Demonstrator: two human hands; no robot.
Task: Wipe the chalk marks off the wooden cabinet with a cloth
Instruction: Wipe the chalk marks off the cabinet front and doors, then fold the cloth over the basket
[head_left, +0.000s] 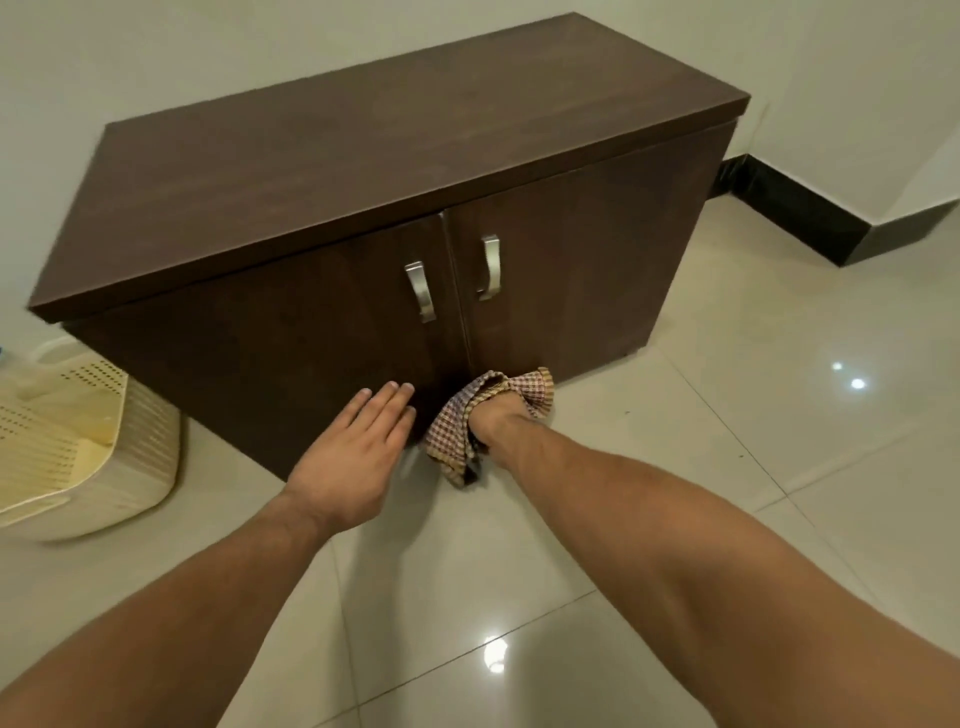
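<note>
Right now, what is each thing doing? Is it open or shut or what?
left door: shut.
right door: shut.
cloth: bunched round the right hand, low on the doors.
right hand: holds the cloth.
left hand: open, fingers straight, against the left door.
basket: on the floor beside the cabinet.

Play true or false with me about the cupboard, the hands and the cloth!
1. The right hand holds the checked cloth low against the cabinet. True.
2. The left hand grips a door handle. False: its straight fingers lie on the left door, below the handles.
3. The right door stands open. False: it is shut.
4. A cream basket sits on the floor left of the cabinet. True.
</note>
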